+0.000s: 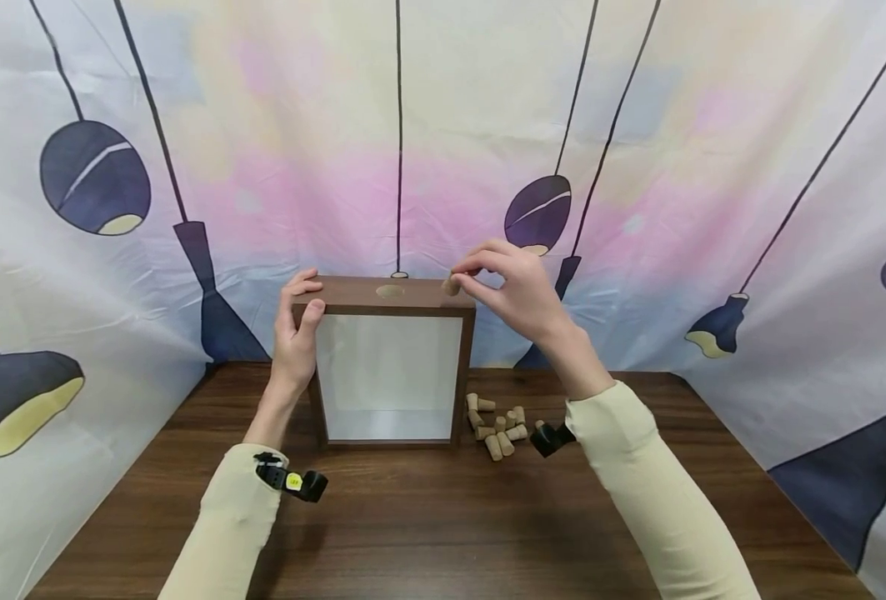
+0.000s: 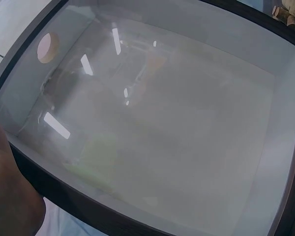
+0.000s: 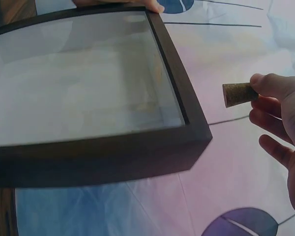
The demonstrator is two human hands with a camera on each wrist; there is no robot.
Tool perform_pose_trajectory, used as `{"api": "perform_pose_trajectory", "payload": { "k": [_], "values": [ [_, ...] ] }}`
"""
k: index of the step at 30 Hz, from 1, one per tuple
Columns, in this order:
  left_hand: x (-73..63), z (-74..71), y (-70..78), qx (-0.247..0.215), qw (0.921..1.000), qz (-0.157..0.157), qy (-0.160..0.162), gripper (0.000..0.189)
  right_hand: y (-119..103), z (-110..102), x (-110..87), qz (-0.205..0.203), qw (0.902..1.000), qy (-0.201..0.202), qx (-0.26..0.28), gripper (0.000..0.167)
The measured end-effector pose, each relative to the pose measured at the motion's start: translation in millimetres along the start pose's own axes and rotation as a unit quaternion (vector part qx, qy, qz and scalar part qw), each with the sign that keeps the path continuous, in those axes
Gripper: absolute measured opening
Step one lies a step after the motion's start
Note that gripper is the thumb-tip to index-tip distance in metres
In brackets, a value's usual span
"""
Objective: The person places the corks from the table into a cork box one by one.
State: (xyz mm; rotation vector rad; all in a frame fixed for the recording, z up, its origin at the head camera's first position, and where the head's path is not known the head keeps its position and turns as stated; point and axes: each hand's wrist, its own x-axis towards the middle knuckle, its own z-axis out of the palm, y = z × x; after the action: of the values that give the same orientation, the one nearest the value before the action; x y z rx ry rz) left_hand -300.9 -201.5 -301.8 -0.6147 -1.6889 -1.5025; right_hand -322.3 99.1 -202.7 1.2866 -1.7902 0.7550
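A dark wooden box frame (image 1: 459, 375) with a clear front stands upright on the table, an oval hole (image 1: 390, 292) in its top edge. My left hand (image 1: 296, 333) grips its upper left corner, thumb on the front and fingers over the top. Between thumb and fingertips my right hand (image 1: 518, 292) pinches a cork (image 3: 238, 94), held just above the top edge near the right corner. In the right wrist view the cork is apart from the frame. Through the clear front, the left wrist view shows the round hole (image 2: 47, 47) and a bare pale inside.
Several loose corks (image 1: 498, 429) lie in a cluster on the wooden table (image 1: 412, 517), just right of the frame. A printed cloth backdrop (image 1: 443, 167) hangs close behind and at both sides. Small black cameras sit at both wrists.
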Motion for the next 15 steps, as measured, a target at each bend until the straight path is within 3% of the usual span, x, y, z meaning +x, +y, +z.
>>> {"api": "perform_pose_trajectory", "payload": {
  "k": [6, 15],
  "values": [
    [0.8, -2.4, -1.1, 0.009, 0.9999, 0.006, 0.004, 0.039, -5, 15, 15.7, 0.008, 0.9998, -0.016, 0.006, 0.007],
    [0.3, 0.6, -2.1, 0.008, 0.9998, 0.016, 0.007, 0.038, -5, 40, 23.3, 0.030, 0.9982, -0.051, -0.014, 0.006]
  ]
}}
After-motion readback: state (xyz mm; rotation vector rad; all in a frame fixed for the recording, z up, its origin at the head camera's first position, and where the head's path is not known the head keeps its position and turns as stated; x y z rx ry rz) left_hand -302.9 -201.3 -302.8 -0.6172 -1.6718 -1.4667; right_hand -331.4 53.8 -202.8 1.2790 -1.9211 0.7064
